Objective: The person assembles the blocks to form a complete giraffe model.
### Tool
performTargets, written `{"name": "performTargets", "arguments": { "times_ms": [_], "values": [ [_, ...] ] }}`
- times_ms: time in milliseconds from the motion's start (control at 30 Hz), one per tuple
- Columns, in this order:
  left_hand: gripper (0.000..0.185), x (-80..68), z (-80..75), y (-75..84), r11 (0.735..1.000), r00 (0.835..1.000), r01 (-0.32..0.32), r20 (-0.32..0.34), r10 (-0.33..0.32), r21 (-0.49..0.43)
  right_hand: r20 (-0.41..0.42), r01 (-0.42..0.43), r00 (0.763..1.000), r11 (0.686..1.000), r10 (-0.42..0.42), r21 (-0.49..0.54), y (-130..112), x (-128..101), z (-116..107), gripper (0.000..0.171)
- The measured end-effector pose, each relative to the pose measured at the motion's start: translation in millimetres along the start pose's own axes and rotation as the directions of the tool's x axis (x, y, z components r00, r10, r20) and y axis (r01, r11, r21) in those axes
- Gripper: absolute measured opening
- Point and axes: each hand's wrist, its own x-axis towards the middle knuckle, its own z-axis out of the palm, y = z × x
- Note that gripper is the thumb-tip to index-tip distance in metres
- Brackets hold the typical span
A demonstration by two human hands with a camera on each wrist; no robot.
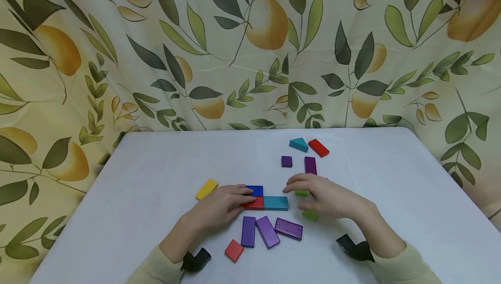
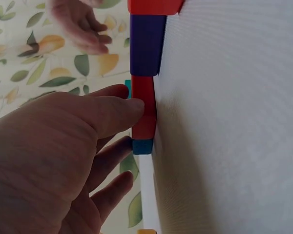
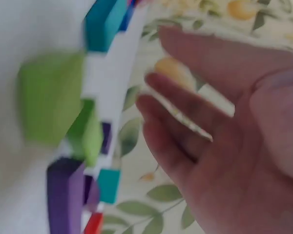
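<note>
My left hand (image 1: 221,205) is at the left end of a small group of blocks. Its fingers lie over the blue block (image 1: 256,190) and the red block (image 1: 256,204), with the thumb against the red block's near side in the left wrist view. A teal block (image 1: 275,203) adjoins the red one on the right. My right hand (image 1: 328,197) hovers with parted, loosely bent fingers and holds nothing. Below it, a green block (image 1: 301,193) and a rounded green block (image 1: 310,215) are partly covered; both look blurred in the right wrist view.
Purple blocks (image 1: 288,228) and a red square block (image 1: 234,250) lie nearer the body. A yellow block (image 1: 206,189) sits left. Farther back are a teal triangle (image 1: 299,145), a red block (image 1: 318,148), a dark purple cube (image 1: 287,161) and a magenta block (image 1: 310,165).
</note>
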Motion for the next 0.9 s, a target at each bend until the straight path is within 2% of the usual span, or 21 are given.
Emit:
{"name": "performTargets", "arguments": {
  "times_ms": [133,267,567,900],
  "values": [
    [0.038,0.9,-0.1,0.0,1.000,1.000,-0.010,0.001,0.010,0.002,0.152,0.074,0.985,0.996,-0.082,0.053,-17.3,-8.0,5.4,0.046],
    [0.038,0.6,0.1,-0.4,1.000,1.000,-0.013,0.004,0.013,0.008,0.239,0.096,0.965,0.994,-0.106,0.053,-23.4,-10.7,15.6,0.054],
    [0.037,0.1,0.0,-0.5,1.000,1.000,-0.006,0.007,0.006,-0.001,0.273,0.098,0.956,0.993,-0.112,0.062,-19.0,-6.0,31.2,0.058],
    [0.038,0.4,0.2,0.3,1.000,1.000,0.012,0.010,-0.012,-0.011,0.242,0.102,0.964,0.994,-0.109,0.040,-17.4,-2.7,34.4,0.054]
  ]
}}
